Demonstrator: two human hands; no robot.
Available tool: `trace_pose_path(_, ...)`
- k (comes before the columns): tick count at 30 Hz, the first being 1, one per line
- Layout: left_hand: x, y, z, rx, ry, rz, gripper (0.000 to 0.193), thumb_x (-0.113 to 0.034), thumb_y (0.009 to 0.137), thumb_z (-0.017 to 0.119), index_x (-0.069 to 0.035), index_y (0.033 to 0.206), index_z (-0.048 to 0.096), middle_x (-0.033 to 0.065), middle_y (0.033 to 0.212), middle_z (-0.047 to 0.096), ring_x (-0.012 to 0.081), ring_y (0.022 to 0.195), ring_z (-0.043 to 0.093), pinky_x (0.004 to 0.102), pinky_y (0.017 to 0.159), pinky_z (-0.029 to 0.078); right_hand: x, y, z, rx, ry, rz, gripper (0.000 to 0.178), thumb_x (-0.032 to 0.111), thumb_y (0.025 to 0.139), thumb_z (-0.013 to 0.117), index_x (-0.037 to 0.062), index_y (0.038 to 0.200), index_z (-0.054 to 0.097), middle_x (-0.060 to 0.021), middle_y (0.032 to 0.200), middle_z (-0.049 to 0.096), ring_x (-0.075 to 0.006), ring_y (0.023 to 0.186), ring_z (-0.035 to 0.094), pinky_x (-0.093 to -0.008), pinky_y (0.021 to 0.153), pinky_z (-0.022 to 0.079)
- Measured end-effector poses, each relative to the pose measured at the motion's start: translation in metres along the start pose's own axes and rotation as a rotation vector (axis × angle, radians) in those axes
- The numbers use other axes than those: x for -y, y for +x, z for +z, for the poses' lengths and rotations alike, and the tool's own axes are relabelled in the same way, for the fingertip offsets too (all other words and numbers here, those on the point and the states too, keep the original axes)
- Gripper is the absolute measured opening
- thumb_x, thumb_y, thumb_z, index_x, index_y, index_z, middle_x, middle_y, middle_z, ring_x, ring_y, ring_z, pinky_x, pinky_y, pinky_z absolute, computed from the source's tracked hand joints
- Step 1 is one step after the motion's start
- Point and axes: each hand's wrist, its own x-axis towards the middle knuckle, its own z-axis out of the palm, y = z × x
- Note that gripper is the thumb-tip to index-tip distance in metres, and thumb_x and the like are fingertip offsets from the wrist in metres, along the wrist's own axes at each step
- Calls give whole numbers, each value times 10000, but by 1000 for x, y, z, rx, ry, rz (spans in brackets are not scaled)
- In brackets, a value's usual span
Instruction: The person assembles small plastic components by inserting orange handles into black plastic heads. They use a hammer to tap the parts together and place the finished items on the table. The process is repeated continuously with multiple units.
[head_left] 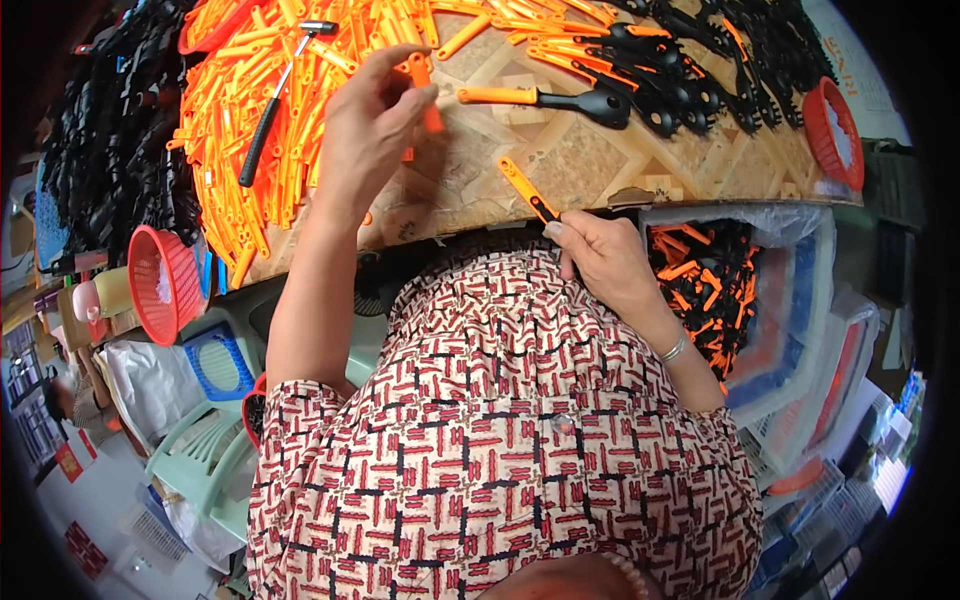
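Observation:
My left hand (365,125) is raised over the table's front part, thumb and fingers pinched on an orange plastic handle (421,72) with a hole at its end. Close to the front edge, my right hand (612,262) grips a utensil by its black part. Its orange handle (522,184) points away from me, and its head is hidden in the hand. Between the hands and farther off lies a black spoon (597,107) with an orange handle. Beside my left hand spreads a large heap of loose orange handles (230,150), with a small black-gripped hammer (262,140) lying on top.
Several black utensils (670,95), some with orange handles, are piled at the far right. Red baskets (165,285) hang at both table ends. Below the right edge stands a lined bin (790,300) of orange-and-black pieces (705,290). Black parts (120,130) are heaped at far left.

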Motion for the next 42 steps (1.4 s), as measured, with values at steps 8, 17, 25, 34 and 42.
trace_pose_path(8,-8,-64,62,234,-439,-305,304,-37,979,653,8,1260,549,58,848,667,127,731,689,229,629,556,-19,1,-2,74,117,-43,367,296,1020,566,38,780,666,-48,585,659,-173,523,636,-331,538,477)
trace_pose_path(17,-15,-76,70,182,-320,-239,278,-26,970,659,23,1225,560,58,814,654,103,699,667,228,592,565,-13,-8,-3,83,199,-58,335,278,1028,566,19,855,689,-38,597,668,-124,530,627,-289,541,470)
trace_pose_path(25,-11,-75,69,188,-411,-281,314,-58,996,639,15,1278,523,79,931,662,119,760,677,219,634,577,-12,-7,-5,149,383,55,299,225,1032,577,-14,908,706,-45,629,688,-87,575,639,-248,563,487)
trace_pose_path(34,-13,-76,73,196,-240,-215,314,-64,983,665,23,1255,534,51,855,648,91,701,645,210,587,538,-6,-11,-4,138,430,89,308,231,1030,581,-24,909,705,-49,629,682,-76,590,615,-227,573,472)
trace_pose_path(42,7,-73,78,4,261,235,289,-51,883,707,-2,1150,607,145,921,600,256,797,674,354,695,553,-13,-5,3,97,379,127,388,339,1056,533,31,867,674,-30,637,677,-78,510,594,-198,434,354)
